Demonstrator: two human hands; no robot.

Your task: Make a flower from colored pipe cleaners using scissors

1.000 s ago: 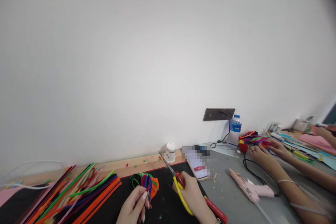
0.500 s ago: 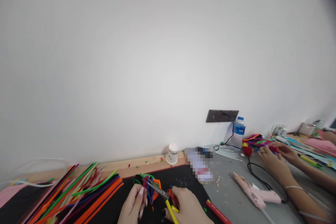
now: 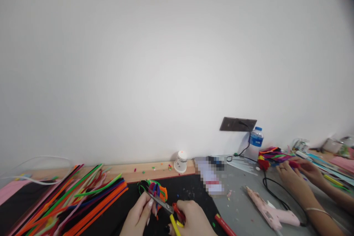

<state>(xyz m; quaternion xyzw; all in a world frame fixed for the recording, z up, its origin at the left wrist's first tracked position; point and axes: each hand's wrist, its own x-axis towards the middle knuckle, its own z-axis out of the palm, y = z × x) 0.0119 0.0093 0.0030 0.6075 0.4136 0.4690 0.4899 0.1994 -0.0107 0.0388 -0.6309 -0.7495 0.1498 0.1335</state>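
My left hand (image 3: 137, 217) pinches a small bundle of looped pipe cleaners (image 3: 156, 190) in purple, blue, green and orange, held just above a black mat (image 3: 190, 191). My right hand (image 3: 193, 219) grips red and yellow scissors (image 3: 169, 209). Their metal blades point up and left and reach the bundle right beside my left fingertips. Both hands sit at the bottom edge of the view, partly cut off.
A heap of long coloured pipe cleaners (image 3: 80, 201) lies at the left. A white cup (image 3: 180, 162) stands by the wall. A pink glue gun (image 3: 269, 212), a water bottle (image 3: 256, 141) and another person's hands (image 3: 293, 173) are at the right. A red marker (image 3: 224, 225) lies nearby.
My right hand swung the scissors from pointing away at the wall round to the left, bringing the blades onto the bundle in my left hand. The view shifted slightly.
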